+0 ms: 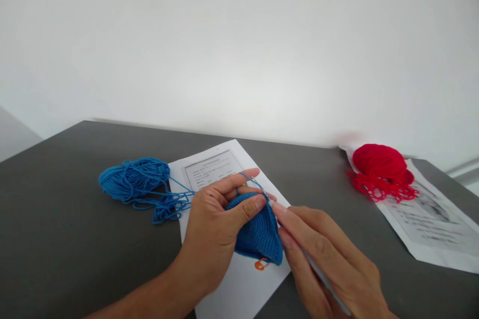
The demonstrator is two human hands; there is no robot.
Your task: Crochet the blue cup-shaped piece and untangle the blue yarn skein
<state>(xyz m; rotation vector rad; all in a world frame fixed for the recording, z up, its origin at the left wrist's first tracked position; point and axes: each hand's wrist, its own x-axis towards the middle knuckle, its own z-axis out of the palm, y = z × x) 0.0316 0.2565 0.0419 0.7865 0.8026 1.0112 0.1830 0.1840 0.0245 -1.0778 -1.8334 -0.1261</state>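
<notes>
My left hand (220,219) pinches a blue crocheted piece (258,234) between thumb and fingers, and its index finger stretches out with blue working yarn running over it. Closed around a grey-handled crochet hook (325,281), my right hand (329,259) brings the tip to the piece's upper right edge. Fingers partly hide the hook's tip. An orange stitch marker (261,264) hangs from the lower edge of the piece. To the left lies a loose skein of blue yarn (134,179), its strand leading toward my left hand.
Beneath my hands is a printed sheet (232,289) on the dark grey table (67,239). A red yarn ball (381,164) with loose loops rests on a second printed sheet (422,239) at the right. A white wall (239,50) stands behind the table.
</notes>
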